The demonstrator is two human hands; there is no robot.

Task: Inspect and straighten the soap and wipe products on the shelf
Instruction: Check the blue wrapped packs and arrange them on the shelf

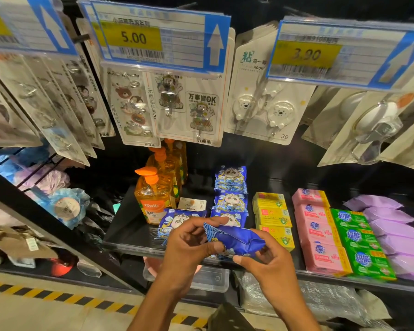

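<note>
Low in the frame's centre, the left hand (189,244) and right hand (268,256) both pinch a crinkly blue foil wipe pack (234,240), its printed side apparently turned away, above the black shelf (129,232).

Dim shop aisle, black metal shelving (127,225).
Pale floor (34,316) carries a yellow-and-black striped line (58,296); blue-framed price tags (153,37) hang above packs of hooks (261,111).

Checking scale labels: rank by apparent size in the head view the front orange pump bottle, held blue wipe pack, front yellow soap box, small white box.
1. orange pump bottle and blue wipe pack: look alike, and the pack is nearer the camera, so unranked
2. yellow soap box
3. small white box
</note>
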